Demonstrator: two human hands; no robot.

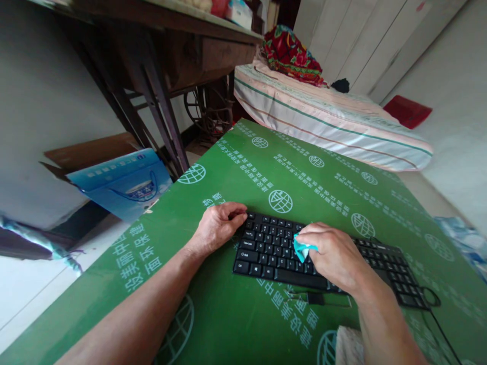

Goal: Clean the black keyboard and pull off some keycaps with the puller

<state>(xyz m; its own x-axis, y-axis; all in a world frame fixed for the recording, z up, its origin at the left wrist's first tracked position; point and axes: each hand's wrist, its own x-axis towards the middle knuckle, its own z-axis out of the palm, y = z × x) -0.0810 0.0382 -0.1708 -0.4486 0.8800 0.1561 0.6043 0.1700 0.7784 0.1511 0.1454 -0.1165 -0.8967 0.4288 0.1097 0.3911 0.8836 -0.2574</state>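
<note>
A black keyboard (281, 248) lies flat on the green tabletop, tilted slightly across my view. My left hand (218, 225) holds its far left corner, thumb and forefinger closed together at the edge. Over the middle keys, my right hand (333, 251) pinches a small teal and white cloth (302, 247), which touches or nearly touches the keys. The hand hides part of the keyboard. Just below the space bar lies a small black piece with thin wire prongs (315, 298). A beige folded cloth (348, 345) shows partly beside my right forearm.
The green board (228, 167) has printed white lettering and globes. A black cable (443, 329) runs off the keyboard's right end. At left stand a blue carton (125, 177) and a dark wooden table (224, 53). Behind is a bed (327, 121) with a red floral blanket (292, 56).
</note>
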